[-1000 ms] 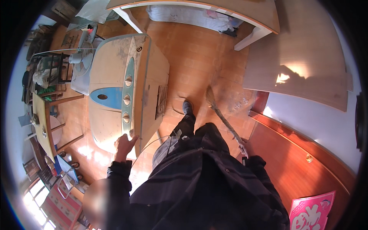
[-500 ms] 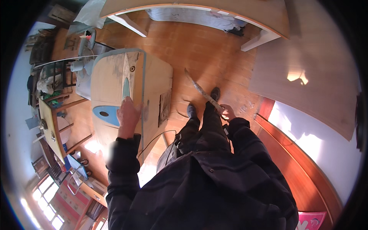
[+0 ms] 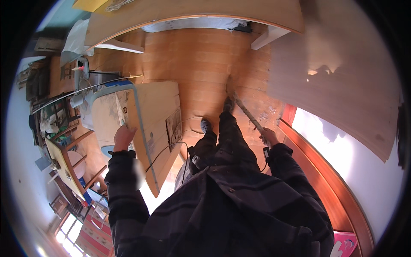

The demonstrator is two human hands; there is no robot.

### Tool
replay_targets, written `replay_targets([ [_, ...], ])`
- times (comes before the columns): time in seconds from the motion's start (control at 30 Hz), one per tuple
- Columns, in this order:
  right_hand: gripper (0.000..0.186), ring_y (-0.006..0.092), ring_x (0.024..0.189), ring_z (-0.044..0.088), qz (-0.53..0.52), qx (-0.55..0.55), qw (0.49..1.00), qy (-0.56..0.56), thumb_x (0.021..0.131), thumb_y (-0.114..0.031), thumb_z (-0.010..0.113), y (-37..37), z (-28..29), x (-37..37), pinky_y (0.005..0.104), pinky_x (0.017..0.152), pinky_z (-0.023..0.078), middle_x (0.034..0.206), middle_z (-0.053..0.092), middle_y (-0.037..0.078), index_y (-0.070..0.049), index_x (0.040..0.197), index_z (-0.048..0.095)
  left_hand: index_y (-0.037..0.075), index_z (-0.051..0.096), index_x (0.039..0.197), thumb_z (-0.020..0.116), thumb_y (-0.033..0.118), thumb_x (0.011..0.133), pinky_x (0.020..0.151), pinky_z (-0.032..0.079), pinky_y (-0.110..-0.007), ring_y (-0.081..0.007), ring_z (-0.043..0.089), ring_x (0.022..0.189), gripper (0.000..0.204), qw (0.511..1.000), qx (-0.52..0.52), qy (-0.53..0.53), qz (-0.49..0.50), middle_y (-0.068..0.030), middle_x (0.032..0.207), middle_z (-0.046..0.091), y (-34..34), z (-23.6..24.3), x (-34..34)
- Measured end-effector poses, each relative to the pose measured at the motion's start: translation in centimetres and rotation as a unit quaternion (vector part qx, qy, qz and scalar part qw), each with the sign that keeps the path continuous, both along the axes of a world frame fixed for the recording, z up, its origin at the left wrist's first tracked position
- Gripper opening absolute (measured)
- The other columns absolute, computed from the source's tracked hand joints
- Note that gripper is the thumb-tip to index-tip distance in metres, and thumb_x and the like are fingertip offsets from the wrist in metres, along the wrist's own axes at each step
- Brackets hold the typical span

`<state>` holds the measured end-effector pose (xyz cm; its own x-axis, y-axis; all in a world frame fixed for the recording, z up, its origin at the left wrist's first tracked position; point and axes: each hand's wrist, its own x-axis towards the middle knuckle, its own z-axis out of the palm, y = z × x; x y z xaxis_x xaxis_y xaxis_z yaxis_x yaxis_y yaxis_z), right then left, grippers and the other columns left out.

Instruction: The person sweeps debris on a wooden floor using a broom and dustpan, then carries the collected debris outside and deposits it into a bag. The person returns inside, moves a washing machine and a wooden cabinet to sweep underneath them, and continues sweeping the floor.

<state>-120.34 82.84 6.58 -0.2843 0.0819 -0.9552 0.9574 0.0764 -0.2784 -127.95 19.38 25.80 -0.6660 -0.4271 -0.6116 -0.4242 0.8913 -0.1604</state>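
- While our right hand (image 3: 269,137) is wrapped around the lower end of a rough stick (image 3: 247,112), its worn far end points forward and left of that hand, close to the right shoe (image 3: 228,106).
- Our left hand (image 3: 123,138) lies on the control face of the cream appliance (image 3: 160,100); whether it grips or merely rests, we cannot tell.
- To work well, we should hold the stick firmly but with a loose wrist, angling its tip clear of our feet.
- We also do best to steady ourselves lightly with the left hand and mind the dark cord (image 3: 165,150) to its right.
- The reddish wooden edge (image 3: 319,180), just right of the right hand, calls for a careful elbow.
- As for writing, we can read none: the dark-framed panel (image 3: 174,128), right of the left hand, is too small, and the pink sheet (image 3: 344,243), behind the right hand, shows only cropped pale shapes.
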Motion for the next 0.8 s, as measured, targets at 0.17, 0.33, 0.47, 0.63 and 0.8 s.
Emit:
replay_targets([
  [0.17,0.026,0.0086,0.046,0.046,-0.096,0.027,0.993,-0.061,0.093,-0.027,0.057,4.4,1.4,4.3,0.0239,0.038,0.033,0.07,0.055,0.001,-0.012,0.113,0.064,-0.003,0.064,0.109,0.066,0.045,0.082,0.085,0.05,-0.048,-0.0397,0.064,0.102,0.055,0.999,-0.013,-0.04,-0.01,-0.0257,0.105,0.067,0.2,0.1,-0.4],
  [0.33,0.024,0.0066,0.045,0.044,-0.154,0.029,0.986,-0.061,0.094,-0.028,0.057,6.7,3.8,8.0,0.0218,0.036,0.033,0.064,0.049,-0.001,-0.013,0.111,0.064,-0.002,0.064,0.109,0.065,0.044,0.082,0.084,0.05,-0.048,-0.0398,0.064,0.101,0.052,0.999,-0.007,-0.034,0.004,-0.0248,0.103,0.068,0.6,0.3,-0.4],
  [0.47,0.025,0.006,0.041,0.042,-0.151,0.053,0.986,-0.037,0.094,-0.026,0.056,6.9,7.0,10.0,0.0213,0.035,0.032,0.061,0.047,-0.002,-0.013,0.113,0.065,-0.001,0.065,0.108,0.064,0.042,0.082,0.083,0.051,-0.048,-0.0399,0.065,0.099,0.05,0.999,-0.021,-0.026,-0.013,-0.024,0.102,0.068,0.6,-0.2,-0.2],
  [0.63,0.03,0.0048,0.043,0.043,-0.128,0.019,0.991,-0.046,0.094,-0.023,0.057,6.6,9.6,7.9,0.0203,0.037,0.033,0.062,0.046,-0.003,-0.014,0.122,0.064,-0.001,0.065,0.105,0.062,0.04,0.083,0.082,0.051,-0.048,-0.0398,0.065,0.096,0.046,0.999,-0.035,-0.026,0.02,-0.025,0.099,0.068,0.7,-0.5,0.2],
  [0.8,0.037,0.006,0.045,0.045,0.017,-0.016,1.0,0.008,0.094,-0.026,0.06,2.5,5.6,0.2,0.0219,0.039,0.033,0.066,0.052,0.001,-0.009,0.126,0.061,-0.002,0.064,0.097,0.061,0.04,0.084,0.081,0.052,-0.048,-0.0398,0.066,0.093,0.044,0.998,-0.055,-0.011,0.022,-0.0247,0.095,0.068,1.1,-0.6,0.1],
])
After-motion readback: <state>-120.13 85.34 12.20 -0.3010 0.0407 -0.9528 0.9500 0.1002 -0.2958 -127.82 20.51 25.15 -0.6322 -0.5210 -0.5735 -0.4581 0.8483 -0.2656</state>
